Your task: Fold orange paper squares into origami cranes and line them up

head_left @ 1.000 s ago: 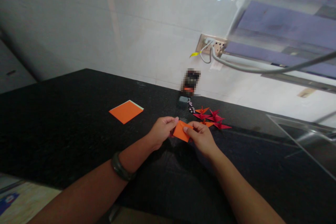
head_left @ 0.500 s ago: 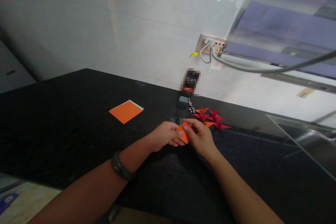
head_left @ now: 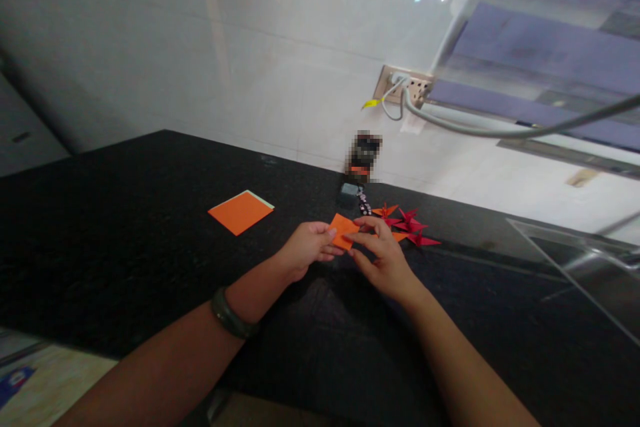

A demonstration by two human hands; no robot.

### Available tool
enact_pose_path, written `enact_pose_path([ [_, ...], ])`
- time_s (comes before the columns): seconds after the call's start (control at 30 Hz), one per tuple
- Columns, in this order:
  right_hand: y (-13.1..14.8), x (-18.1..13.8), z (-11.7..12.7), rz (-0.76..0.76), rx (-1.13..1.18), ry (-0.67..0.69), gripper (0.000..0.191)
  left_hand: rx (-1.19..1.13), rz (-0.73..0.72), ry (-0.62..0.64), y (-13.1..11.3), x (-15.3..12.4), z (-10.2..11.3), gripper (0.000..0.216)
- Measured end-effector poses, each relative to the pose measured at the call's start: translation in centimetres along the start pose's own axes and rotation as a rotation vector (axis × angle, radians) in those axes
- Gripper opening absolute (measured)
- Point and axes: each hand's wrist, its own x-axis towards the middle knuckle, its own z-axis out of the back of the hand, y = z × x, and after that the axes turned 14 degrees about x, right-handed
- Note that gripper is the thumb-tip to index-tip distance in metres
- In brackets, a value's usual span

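Note:
A small folded square of orange paper is held above the dark counter. My left hand pinches its left side, thumb on top and fingers underneath. At the paper's right side is my right hand, its fingers spread. One fingertip lies on the paper and the thumb sits apart by the lower corner. Just beyond my right hand are several folded paper cranes, among them a red crane and an orange crane; my fingers partly hide some of them.
To the left, a stack of square orange paper lies on the black counter. A phone-like object, blurred out, leans on the wall with a beaded strap before it. A sink is at right, a socket above.
The folded paper has moved slightly up and left and turned in my left hand. My right thumb has come off it, and my right fingers have spread.

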Motion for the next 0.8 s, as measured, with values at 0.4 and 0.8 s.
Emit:
enact_pose_path([
  [0.4, -0.3, -0.1, -0.6, -0.009, -0.025, -0.090, 0.018, -0.035, -0.030, 0.074, 0.1, 0.0, -0.1, 0.017],
  [0.8, 0.2, 0.2, -1.7, -0.176, 0.079, -0.306, 0.010, 0.042, -0.042, 0.055, 0.0, 0.0, -0.7, 0.014],
])
